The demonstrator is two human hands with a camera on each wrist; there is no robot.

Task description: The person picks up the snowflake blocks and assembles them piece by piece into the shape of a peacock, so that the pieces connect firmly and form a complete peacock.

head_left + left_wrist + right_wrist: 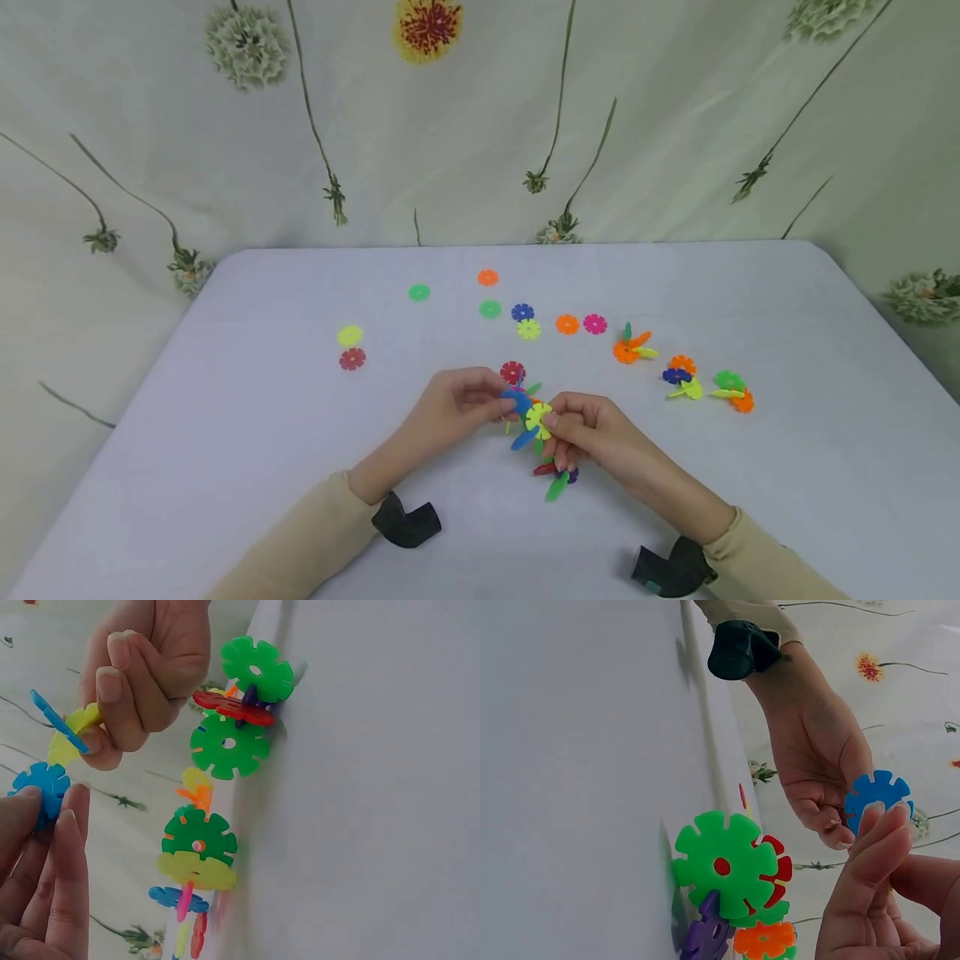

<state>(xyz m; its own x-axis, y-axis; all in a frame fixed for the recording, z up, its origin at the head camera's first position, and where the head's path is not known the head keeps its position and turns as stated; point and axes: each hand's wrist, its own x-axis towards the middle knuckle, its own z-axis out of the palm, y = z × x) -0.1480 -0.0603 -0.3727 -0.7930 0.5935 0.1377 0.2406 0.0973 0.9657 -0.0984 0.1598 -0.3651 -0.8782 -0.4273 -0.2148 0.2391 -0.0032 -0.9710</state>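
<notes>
Blue disc (516, 402) is being pinched by the left hand (457, 408), right beside the yellow disc (537, 419) being pinched by the right hand (585, 433).

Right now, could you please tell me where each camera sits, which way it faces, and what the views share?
Head: above, looking down the white table; both sleeved arms show, left hand, right hand.
Left wrist: low by the tabletop, looking across at the right hand; left fingers show.
Right wrist: low, facing the left hand; right fingers show.
All share the blue disc.
</notes>
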